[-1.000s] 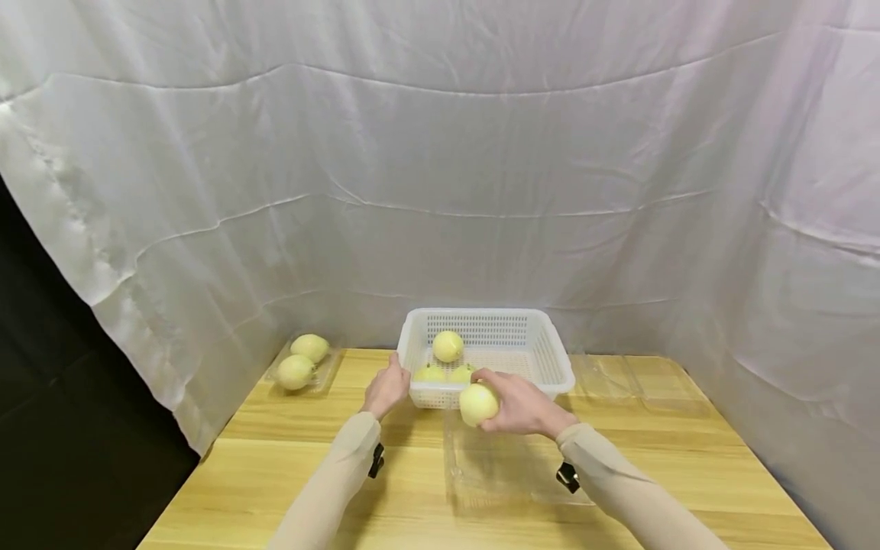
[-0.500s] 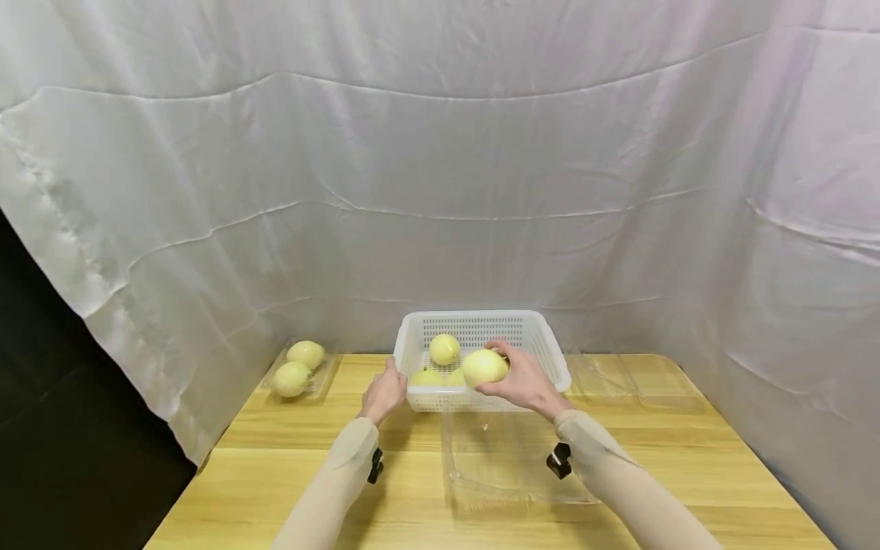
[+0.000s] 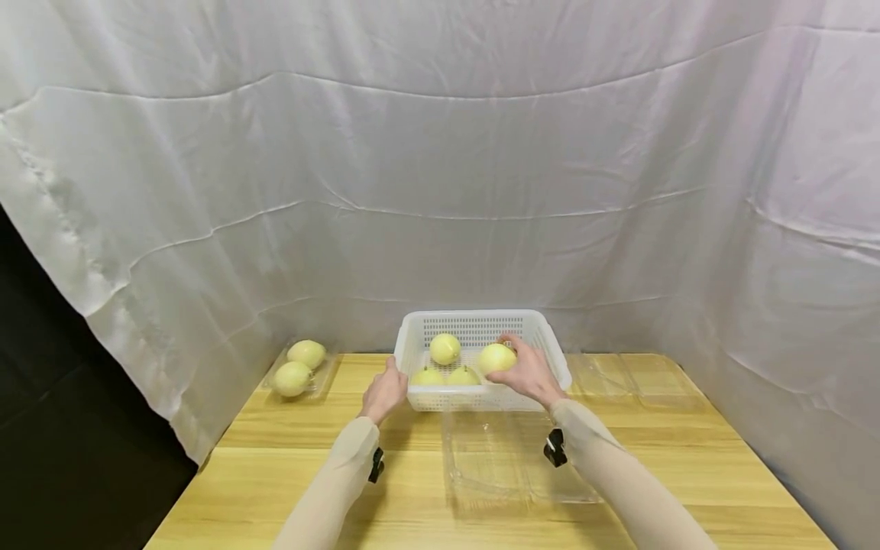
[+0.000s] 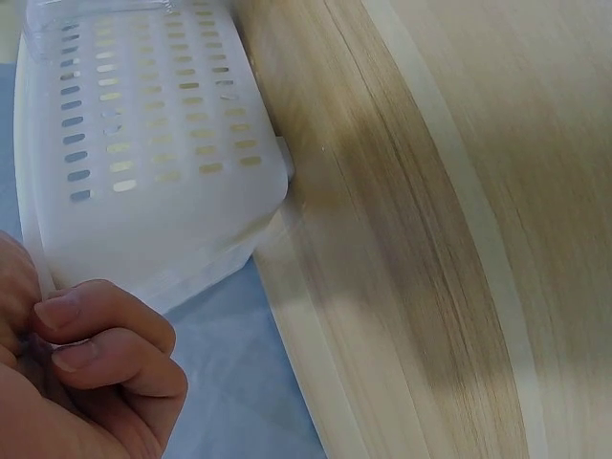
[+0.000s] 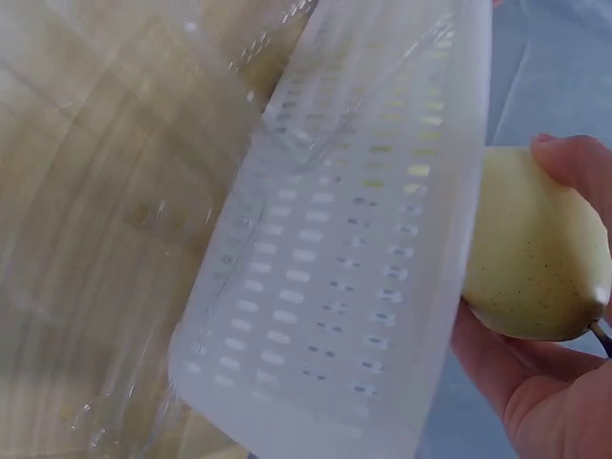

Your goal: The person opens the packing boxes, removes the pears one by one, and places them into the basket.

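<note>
A white perforated plastic basket (image 3: 550,344) stands at the far middle of the table. My left hand (image 3: 383,392) grips the basket's left rim, its fingers curled at the edge in the left wrist view. My right hand (image 3: 531,373) holds a yellow pear (image 5: 535,244) between thumb and fingers, over the right part of the basket. A short dark stem shows on this pear in the right wrist view. Inside the basket lie three more pears, one pear (image 3: 444,348) behind and two in front, a left pear (image 3: 427,376) and a right pear (image 3: 464,376).
A clear plastic clamshell box (image 3: 488,458) lies on the table in front of the basket. At the right back is another clear container (image 3: 663,378). At the left back, two pears (image 3: 292,379) sit in a clear tray (image 3: 321,384). A grey curtain (image 3: 440,252) hangs behind.
My right hand has carried its pear from in front of the basket up over the front rim and to the right. The left hand keeps its grip on the basket rim.
</note>
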Available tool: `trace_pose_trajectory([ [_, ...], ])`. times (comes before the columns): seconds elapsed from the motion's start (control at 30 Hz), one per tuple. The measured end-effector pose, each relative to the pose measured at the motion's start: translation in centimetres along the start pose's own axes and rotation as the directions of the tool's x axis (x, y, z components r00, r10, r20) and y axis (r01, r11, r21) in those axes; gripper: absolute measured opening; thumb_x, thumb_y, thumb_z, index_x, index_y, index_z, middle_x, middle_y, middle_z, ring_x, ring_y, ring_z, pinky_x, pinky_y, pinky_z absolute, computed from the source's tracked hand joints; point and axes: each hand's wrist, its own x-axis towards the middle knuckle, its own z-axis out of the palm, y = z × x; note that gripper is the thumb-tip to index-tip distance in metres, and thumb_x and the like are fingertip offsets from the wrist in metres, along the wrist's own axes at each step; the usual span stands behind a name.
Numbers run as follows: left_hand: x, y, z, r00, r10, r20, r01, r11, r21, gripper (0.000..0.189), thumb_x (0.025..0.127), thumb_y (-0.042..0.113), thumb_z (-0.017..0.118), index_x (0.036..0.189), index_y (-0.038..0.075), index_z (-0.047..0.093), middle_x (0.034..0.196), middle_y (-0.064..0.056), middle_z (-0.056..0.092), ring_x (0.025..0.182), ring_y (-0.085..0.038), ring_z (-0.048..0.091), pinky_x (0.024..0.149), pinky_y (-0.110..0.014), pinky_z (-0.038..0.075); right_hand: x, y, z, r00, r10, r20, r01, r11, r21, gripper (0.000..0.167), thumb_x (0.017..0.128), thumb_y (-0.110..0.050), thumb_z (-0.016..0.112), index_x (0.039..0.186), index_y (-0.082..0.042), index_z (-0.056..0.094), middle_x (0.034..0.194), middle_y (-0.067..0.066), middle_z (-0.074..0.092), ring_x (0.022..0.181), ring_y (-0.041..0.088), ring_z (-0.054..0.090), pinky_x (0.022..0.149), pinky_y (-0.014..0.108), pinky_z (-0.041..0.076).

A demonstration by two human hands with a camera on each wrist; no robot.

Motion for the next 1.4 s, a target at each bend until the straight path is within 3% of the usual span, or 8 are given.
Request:
trace_pose_trajectory([
  [0.23, 0.0, 0.1, 0.1, 1.0, -0.01, 0.003, 0.01, 1.0, -0.001, 0.058, 0.1, 0.023, 0.037, 0.152, 0.003, 0.021, 0.106, -0.026, 0.065, 0.07, -0.026, 0.058, 0.054, -0.038, 0.044, 1.7, 1.0, 0.3, 0.995, 0.078, 0.069, -0.071, 0.992, -0.1, 0.074, 0.067, -0.031, 0.087, 0.131, -0.007, 0.059, 0.107, 0.014, 0.069, 0.081, 0.021, 0.061, 0.068, 0.031, 0.05],
  [0.37, 0.0, 0.0, 0.0, 1.0, -0.016, 0.016, 0.016, 1.0, -0.012, 0.06, 0.101, 0.023, 0.036, 0.153, 0.002, 0.019, 0.109, -0.027, 0.064, 0.068, -0.026, 0.057, 0.053, -0.036, 0.043, 2.7, 1.3, 0.5, 0.986, 0.102, 0.134, -0.078, 0.982, -0.169, 0.068, 0.064, -0.028, 0.089, 0.122, -0.002, 0.066, 0.101, 0.01, 0.071, 0.077, 0.019, 0.058, 0.068, 0.029, 0.049],
  [0.5, -0.2, -0.1, 0.0, 0.999, -0.024, 0.021, 0.024, 1.0, -0.014, 0.06, 0.101, 0.023, 0.036, 0.154, 0.002, 0.017, 0.111, -0.028, 0.063, 0.068, -0.025, 0.056, 0.052, -0.036, 0.042, 3.3, 1.4, 1.1, 0.96, 0.132, 0.248, -0.079, 0.974, -0.213, 0.063, 0.063, -0.024, 0.09, 0.118, -0.001, 0.068, 0.11, 0.012, 0.071, 0.085, 0.02, 0.062, 0.075, 0.032, 0.053],
  [0.73, -0.2, -0.2, -0.1, 1.0, -0.027, 0.013, 0.027, 1.0, -0.006, 0.06, 0.1, 0.023, 0.037, 0.154, 0.003, 0.018, 0.106, -0.026, 0.064, 0.067, -0.026, 0.056, 0.052, -0.036, 0.041, 4.2, 1.6, 1.6, 0.921, 0.187, 0.342, -0.092, 0.957, -0.274, 0.061, 0.068, -0.021, 0.087, 0.123, -0.005, 0.066, 0.128, 0.013, 0.064, 0.113, 0.031, 0.061, 0.092, 0.043, 0.053],
  [0.87, -0.2, 0.1, -0.1, 1.0, -0.023, 0.004, 0.023, 1.0, 0.004, 0.06, 0.1, 0.023, 0.038, 0.154, 0.003, 0.019, 0.106, -0.025, 0.065, 0.07, -0.026, 0.057, 0.055, -0.037, 0.044, 4.7, 1.7, 1.5, 0.893, 0.213, 0.396, -0.091, 0.948, -0.305, 0.053, 0.07, -0.011, 0.083, 0.121, -0.006, 0.068, 0.13, 0.015, 0.063, 0.115, 0.033, 0.059, 0.088, 0.043, 0.055],
  [1.03, -0.2, 0.3, 0.1, 1.0, -0.015, 0.006, 0.015, 1.0, 0.005, 0.06, 0.1, 0.023, 0.038, 0.153, 0.002, 0.02, 0.1, -0.023, 0.065, 0.066, -0.025, 0.056, 0.053, -0.037, 0.043, 4.7, 1.6, 1.5, 0.869, 0.249, 0.428, -0.108, 0.939, -0.327, 0.049, 0.073, -0.002, 0.077, 0.121, -0.008, 0.069, 0.132, 0.017, 0.06, 0.104, 0.027, 0.06, 0.077, 0.035, 0.055],
  [1.2, -0.1, 0.3, 0.0, 1.0, -0.013, 0.006, 0.013, 1.0, 0.001, 0.06, 0.1, 0.022, 0.037, 0.153, 0.001, 0.019, 0.085, -0.018, 0.062, 0.06, -0.024, 0.051, 0.05, -0.035, 0.039, 4.5, 1.5, 1.3, 0.873, 0.193, 0.449, -0.069, 0.958, -0.279, 0.045, 0.079, -0.014, 0.078, 0.122, -0.007, 0.068, 0.13, 0.017, 0.062, 0.108, 0.028, 0.061, 0.08, 0.037, 0.055],
  [1.4, 0.0, 0.2, -0.1, 1.0, -0.007, 0.018, 0.007, 1.0, 0.013, 0.06, 0.1, 0.023, 0.036, 0.153, 0.001, 0.019, 0.087, -0.017, 0.063, 0.061, -0.023, 0.052, 0.05, -0.034, 0.04, 3.9, 1.9, 1.1, 0.896, 0.117, 0.428, -0.021, 0.975, -0.222, 0.036, 0.09, -0.026, 0.067, 0.12, -0.006, 0.068, 0.118, 0.014, 0.068, 0.107, 0.028, 0.062, 0.092, 0.046, 0.051],
])
